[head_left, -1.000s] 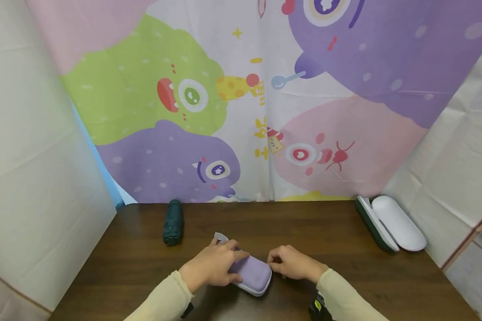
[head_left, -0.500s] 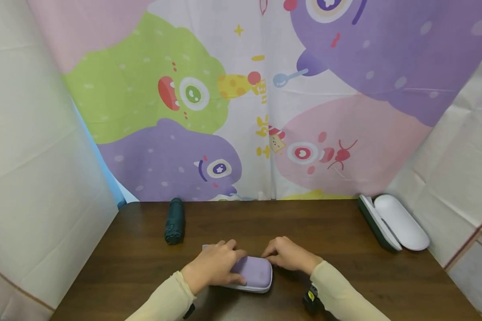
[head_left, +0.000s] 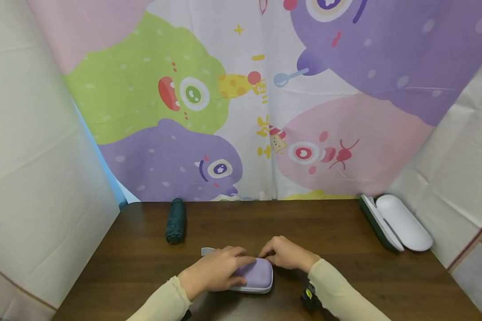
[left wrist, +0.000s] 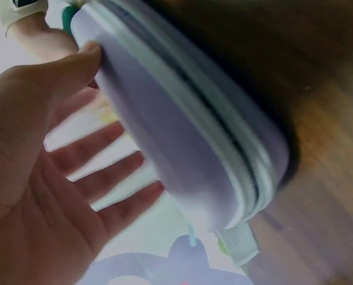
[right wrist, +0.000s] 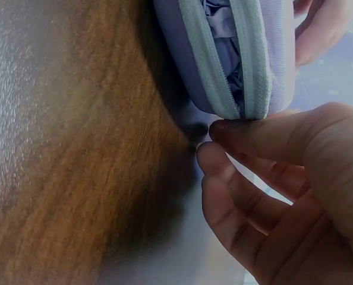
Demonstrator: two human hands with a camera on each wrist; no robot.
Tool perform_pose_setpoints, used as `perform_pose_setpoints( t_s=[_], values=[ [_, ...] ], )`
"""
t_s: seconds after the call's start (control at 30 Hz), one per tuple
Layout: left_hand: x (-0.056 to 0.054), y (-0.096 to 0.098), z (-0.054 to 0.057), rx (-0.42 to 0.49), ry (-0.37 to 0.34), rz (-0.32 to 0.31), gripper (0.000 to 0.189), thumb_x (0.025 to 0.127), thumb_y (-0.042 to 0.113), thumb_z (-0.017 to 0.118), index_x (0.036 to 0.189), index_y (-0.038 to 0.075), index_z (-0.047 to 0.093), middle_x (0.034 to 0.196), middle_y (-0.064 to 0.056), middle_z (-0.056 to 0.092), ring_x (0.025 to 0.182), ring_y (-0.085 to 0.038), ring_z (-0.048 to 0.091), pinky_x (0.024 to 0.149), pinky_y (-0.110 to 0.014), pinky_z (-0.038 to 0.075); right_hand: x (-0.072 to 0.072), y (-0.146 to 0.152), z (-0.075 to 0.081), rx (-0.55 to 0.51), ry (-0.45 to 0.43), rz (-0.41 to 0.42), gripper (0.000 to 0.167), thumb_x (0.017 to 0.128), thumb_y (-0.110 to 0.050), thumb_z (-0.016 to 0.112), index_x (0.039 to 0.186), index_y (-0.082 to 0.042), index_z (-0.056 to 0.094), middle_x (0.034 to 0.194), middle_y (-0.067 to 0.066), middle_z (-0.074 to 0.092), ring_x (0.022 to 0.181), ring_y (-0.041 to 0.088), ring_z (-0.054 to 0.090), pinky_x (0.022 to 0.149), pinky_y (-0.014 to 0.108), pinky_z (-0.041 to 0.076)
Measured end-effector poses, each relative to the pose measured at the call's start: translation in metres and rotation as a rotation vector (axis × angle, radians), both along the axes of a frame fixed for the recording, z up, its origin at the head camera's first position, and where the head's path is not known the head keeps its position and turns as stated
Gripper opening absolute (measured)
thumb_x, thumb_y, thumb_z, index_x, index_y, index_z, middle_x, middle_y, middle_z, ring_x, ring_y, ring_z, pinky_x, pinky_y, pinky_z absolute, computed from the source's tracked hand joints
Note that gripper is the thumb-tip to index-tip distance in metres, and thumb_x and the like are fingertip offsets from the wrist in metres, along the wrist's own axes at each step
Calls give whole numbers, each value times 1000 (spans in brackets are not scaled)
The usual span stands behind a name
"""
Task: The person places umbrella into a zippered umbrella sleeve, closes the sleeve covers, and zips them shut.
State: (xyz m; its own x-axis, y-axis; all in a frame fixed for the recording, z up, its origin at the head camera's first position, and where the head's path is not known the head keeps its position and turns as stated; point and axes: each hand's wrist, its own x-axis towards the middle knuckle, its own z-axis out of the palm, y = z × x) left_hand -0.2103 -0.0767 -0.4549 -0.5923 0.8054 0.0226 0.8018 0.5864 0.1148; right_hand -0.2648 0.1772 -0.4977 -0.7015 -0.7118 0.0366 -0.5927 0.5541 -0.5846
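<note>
A purple zip case (head_left: 259, 274) with a pale grey zipper band (right wrist: 254, 59) lies on the dark wooden table. My left hand (head_left: 217, 269) rests over its left half, thumb against the near side and fingers extended across the top. A grey strap (left wrist: 239, 243) sticks out from the case's left end. At the far right corner, my right hand (head_left: 289, 254) pinches with thumb and index finger at the zipper's small dark pull (right wrist: 194, 129), mostly hidden by the fingertips. In the right wrist view the zipper is parted, with purple fabric (right wrist: 223, 27) showing inside.
A dark green folded umbrella (head_left: 176, 221) lies at the back left of the table (head_left: 233, 223). An open case with a dark green shell and white inside (head_left: 403, 223) stands at the back right. Behind the table hangs a cartoon-printed curtain (head_left: 253, 174).
The purple case has turned from slanted to nearly parallel with the table's back edge. My right hand has moved from its right end leftward along the far side; my left hand stays on top.
</note>
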Motion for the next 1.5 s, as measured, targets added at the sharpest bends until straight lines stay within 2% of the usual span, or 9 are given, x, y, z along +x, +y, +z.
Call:
perform_pose_setpoints(
  t_s=[0.17, 0.27, 0.53, 0.77, 0.97, 1.2, 1.3, 1.5],
  values=[
    [3, -3, -7, 21, 106, -128, 54, 98, 33, 71, 150, 28, 55, 146, -6, 59, 131, -25, 60, 101, -39, 55, 0, -1, 1, 15, 7, -10, 20, 91, 2, 71, 99, -12, 83, 102, 0, 79, 98, 13, 72, 85, 27, 58],
    [6, -6, -10, 2, 151, -163, 55, 99, 32, 70, 151, 32, 53, 150, -7, 56, 133, -28, 59, 101, -43, 55, -1, -1, -1, 8, 13, -7, 20, 91, 2, 72, 99, -12, 84, 101, -1, 79, 98, 11, 72, 85, 26, 57],
    [11, -5, -14, -50, 124, -121, 55, 100, 34, 67, 152, 40, 50, 156, -3, 50, 137, -26, 55, 100, -49, 54, -1, 0, -3, -3, -19, -13, 21, 91, 2, 71, 97, -14, 84, 100, -3, 80, 97, 9, 72, 83, 24, 57],
    [9, -5, -20, -6, 150, -139, 56, 97, 35, 71, 150, 40, 52, 153, -3, 53, 133, -25, 57, 97, -49, 55, -2, 0, -7, -21, -45, -21, 19, 91, 0, 73, 94, -16, 83, 98, -6, 79, 96, 5, 71, 84, 24, 56],
    [9, -7, -22, 35, 124, -128, 56, 96, 35, 72, 149, 40, 53, 153, -3, 53, 132, -26, 58, 98, -51, 54, -1, 2, -8, -46, -72, -24, 19, 93, -3, 71, 95, -17, 83, 99, -6, 79, 96, 5, 69, 85, 24, 56],
    [9, -6, -20, 35, 89, -125, 56, 96, 33, 72, 149, 38, 54, 154, -4, 53, 132, -28, 58, 98, -53, 54, 3, 7, -6, -37, -90, -24, 17, 96, -5, 68, 101, -15, 81, 103, -3, 78, 100, 11, 70, 89, 29, 56],
    [9, -6, -19, 45, 46, -115, 55, 97, 31, 71, 149, 37, 54, 155, -7, 52, 134, -29, 56, 101, -55, 52, 4, 7, -7, -24, -64, -34, 16, 97, -6, 69, 101, -14, 81, 103, -2, 78, 101, 12, 70, 90, 30, 56],
    [7, -5, -18, 72, -64, -81, 53, 97, 28, 71, 148, 33, 57, 154, -13, 52, 138, -29, 53, 105, -60, 49, 5, 7, -9, -17, 53, -11, 12, 93, -3, 72, 96, -11, 81, 97, 0, 77, 94, 11, 69, 85, 28, 57]
  ],
)
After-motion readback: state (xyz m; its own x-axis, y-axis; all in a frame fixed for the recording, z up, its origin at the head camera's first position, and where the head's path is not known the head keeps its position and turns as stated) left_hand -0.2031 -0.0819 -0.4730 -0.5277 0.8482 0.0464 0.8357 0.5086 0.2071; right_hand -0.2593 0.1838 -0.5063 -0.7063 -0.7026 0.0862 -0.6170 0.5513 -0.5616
